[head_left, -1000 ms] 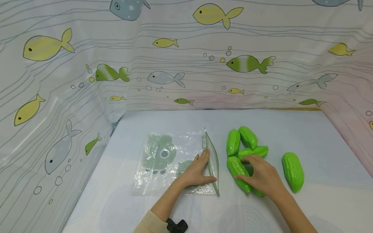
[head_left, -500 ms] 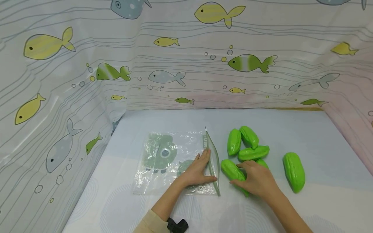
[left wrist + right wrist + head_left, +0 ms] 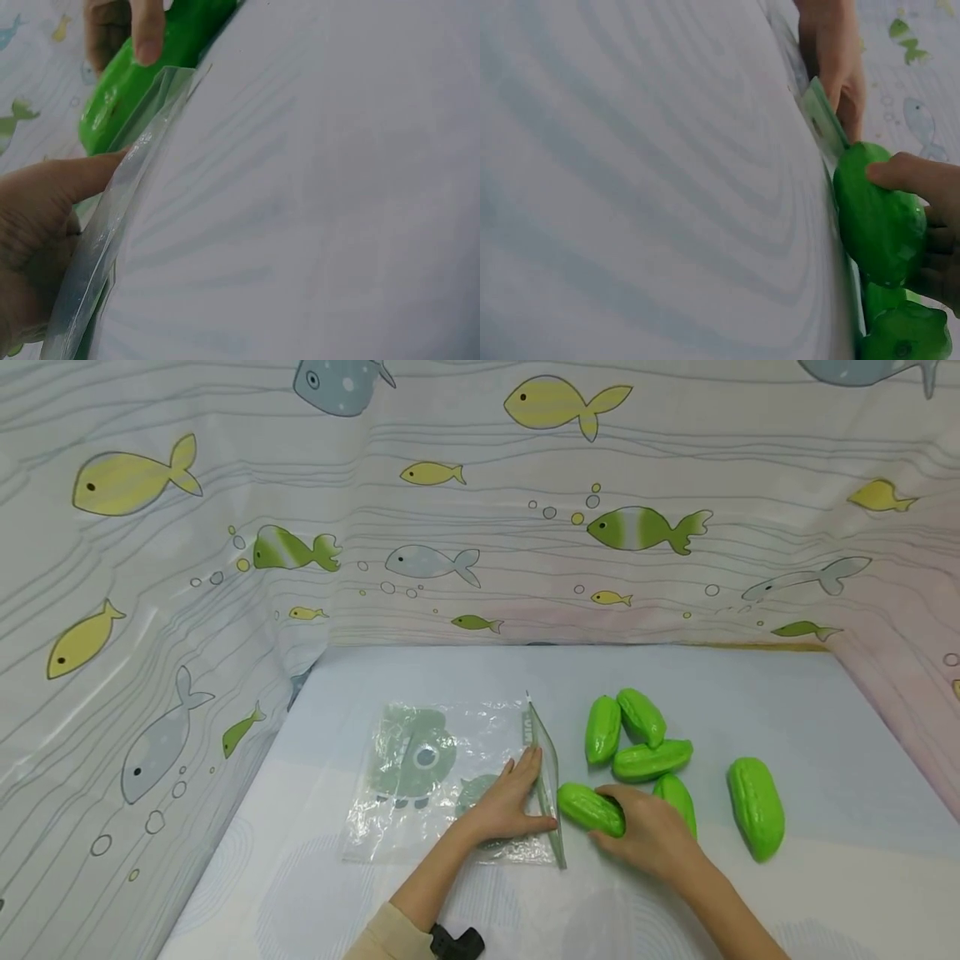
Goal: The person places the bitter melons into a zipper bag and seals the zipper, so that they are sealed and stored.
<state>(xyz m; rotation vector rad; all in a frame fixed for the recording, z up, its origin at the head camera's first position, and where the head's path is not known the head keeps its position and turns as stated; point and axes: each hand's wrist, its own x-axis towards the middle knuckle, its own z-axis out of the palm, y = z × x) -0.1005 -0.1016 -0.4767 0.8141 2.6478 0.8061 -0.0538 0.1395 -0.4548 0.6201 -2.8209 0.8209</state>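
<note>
A clear zip bag (image 3: 420, 827) with a green cartoon animal print lies flat, its mouth to the right. Over the bag, near the zip edge, rests my left hand (image 3: 498, 806), fingers and thumb spread. My right hand (image 3: 648, 831) holds a glossy bright green, ridged, oblong fruit-like piece (image 3: 588, 810), with the thumb on its near side in the right wrist view. Its left end reaches the bag's mouth. In the left wrist view the bag's edge (image 3: 112, 202) stands slightly raised beside the piece and the left thumb (image 3: 94, 174).
Behind the right hand lie several matching green pieces (image 3: 652, 760), one of them partly hidden by the hand. Another green piece (image 3: 755, 808) lies apart on the right. A fish-print curtain (image 3: 525, 543) surrounds the pale table (image 3: 300, 827) at the back and sides.
My right hand has gripped one green piece and drawn it left to the bag's mouth, turning it flatter. A piece behind it has come into view. The left hand stays put.
</note>
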